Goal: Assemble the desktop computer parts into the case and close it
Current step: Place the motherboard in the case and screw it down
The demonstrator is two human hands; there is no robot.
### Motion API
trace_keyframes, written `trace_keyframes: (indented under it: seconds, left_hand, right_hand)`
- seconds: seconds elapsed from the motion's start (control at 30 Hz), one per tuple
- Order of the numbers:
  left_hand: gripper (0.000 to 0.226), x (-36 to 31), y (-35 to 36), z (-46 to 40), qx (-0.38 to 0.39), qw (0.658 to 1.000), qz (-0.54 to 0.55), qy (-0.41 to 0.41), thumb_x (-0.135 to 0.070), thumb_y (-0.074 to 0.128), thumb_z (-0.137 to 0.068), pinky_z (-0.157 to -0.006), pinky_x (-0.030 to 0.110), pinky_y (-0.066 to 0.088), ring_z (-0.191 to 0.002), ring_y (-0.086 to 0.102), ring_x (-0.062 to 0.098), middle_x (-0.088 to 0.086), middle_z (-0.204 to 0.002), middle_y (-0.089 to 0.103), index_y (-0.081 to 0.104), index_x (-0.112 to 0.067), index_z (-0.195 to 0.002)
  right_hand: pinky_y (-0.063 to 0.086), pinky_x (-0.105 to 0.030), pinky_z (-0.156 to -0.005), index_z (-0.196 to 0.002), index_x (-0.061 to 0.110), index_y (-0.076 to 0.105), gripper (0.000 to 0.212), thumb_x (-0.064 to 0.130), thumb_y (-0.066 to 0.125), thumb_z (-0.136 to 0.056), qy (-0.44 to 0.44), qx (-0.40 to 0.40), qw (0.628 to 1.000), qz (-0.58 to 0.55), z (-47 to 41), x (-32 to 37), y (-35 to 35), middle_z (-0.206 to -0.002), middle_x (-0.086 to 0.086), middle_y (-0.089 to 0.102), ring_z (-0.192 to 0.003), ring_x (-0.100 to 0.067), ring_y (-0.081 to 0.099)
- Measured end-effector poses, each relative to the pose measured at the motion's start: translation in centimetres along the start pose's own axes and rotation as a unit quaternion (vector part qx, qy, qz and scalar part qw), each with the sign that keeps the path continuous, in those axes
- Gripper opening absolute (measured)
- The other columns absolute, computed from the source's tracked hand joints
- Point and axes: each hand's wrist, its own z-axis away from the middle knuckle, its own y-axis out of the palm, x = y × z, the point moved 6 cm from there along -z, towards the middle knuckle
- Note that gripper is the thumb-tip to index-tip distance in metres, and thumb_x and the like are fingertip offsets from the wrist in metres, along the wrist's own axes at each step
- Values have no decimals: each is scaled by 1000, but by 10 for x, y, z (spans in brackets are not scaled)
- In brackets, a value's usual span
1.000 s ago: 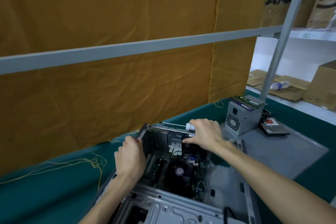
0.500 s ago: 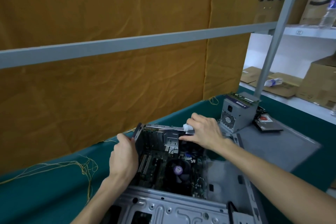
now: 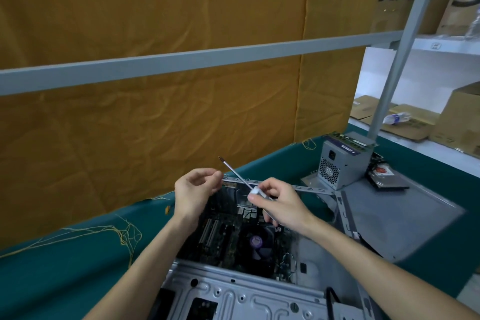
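Note:
The open grey computer case point(image 3: 233, 291) lies on its side on the green table, with the motherboard point(image 3: 220, 239) and its black CPU fan point(image 3: 257, 241) inside. My right hand point(image 3: 283, 205) hovers over the case's far edge and grips a screwdriver point(image 3: 235, 173) by its white handle, the thin shaft pointing up and left. My left hand point(image 3: 192, 192) is lifted beside the case's far left corner, thumb and forefinger drawn together near the shaft. Whether they pinch anything small does not show.
A grey power supply point(image 3: 340, 163) stands at the back right on the flat grey side panel point(image 3: 389, 218), a drive point(image 3: 387, 176) beside it. A grey rail point(image 3: 181, 60) crosses overhead before an orange cloth. Cardboard boxes point(image 3: 457, 122) fill the right shelf.
Both hands have come off the case's far edge and risen. The right hand has swung the screwdriver so its shaft points up and left. The left hand let go of the corner.

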Motion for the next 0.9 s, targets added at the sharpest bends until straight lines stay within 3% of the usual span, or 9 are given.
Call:
trace_keyframes:
  seconds: [0.1, 0.27, 0.43, 0.53, 0.67, 0.77, 0.9]
  left_hand:
    - [24, 6, 1, -7, 3, 988, 139, -68, -22, 85, -77, -80, 31, 62, -82, 74, 18, 13, -91, 77, 79, -6, -94]
    - [13, 11, 6, -3, 32, 968, 226, -101, -32, 79, -84, -72, 26, 59, -79, 72, 13, 3, -81, 73, 81, -20, -78]
    - [9, 8, 10, -1, 58, 958, 253, -120, -27, 80, -80, -71, 27, 60, -81, 74, 14, 4, -86, 74, 82, -19, -83]
    - [19, 11, 10, 0, 59, 958, 254, -119, -23, 81, -78, -72, 29, 61, -82, 74, 16, 8, -90, 75, 80, -12, -94]
    - [15, 13, 9, 0, 65, 957, 251, -130, -21, 81, -77, -72, 28, 61, -84, 73, 17, 10, -93, 75, 82, -12, -89]
    - [15, 15, 7, -2, 72, 959, 234, -140, -22, 81, -76, -72, 27, 60, -87, 73, 18, 13, -94, 75, 82, -11, -86]
    - [20, 16, 2, -7, 73, 962, 215, -149, -24, 84, -71, -73, 25, 61, -88, 74, 19, 16, -95, 75, 81, -8, -83]
  right_hand:
    - [43, -28, -39, -99, 8, 64, 26, 25, 80, -89, 4, 9, 1000, -11, 1, -1, -2, -74, 3, 68, -49, -20, 60]
    - [42, -27, -38, -96, 8, 64, 27, 26, 82, -87, -9, 32, 999, 11, 5, 2, 3, -73, 3, 69, -51, -22, 63]
    - [42, -27, -37, -96, 9, 66, 28, 28, 83, -86, 0, 24, 1000, 3, 4, 3, 0, -77, 0, 70, -53, -22, 63]
    - [42, -27, -37, -96, 8, 66, 28, 27, 84, -85, 0, 20, 1000, 2, 6, 3, -2, -78, -2, 71, -53, -22, 64]
    - [43, -28, -38, -95, 10, 67, 27, 27, 85, -84, -8, 14, 1000, 14, 8, 4, -4, -83, -9, 71, -55, -23, 64]
    - [48, -32, -51, -95, 16, 70, 22, 21, 86, -81, -19, 17, 999, 39, 8, 5, -6, -87, -11, 71, -62, -20, 63]
    - [54, -35, -66, -96, 27, 76, 25, 16, 86, -76, -38, -7, 995, 88, 7, 8, -16, -90, 0, 73, -73, -23, 66]
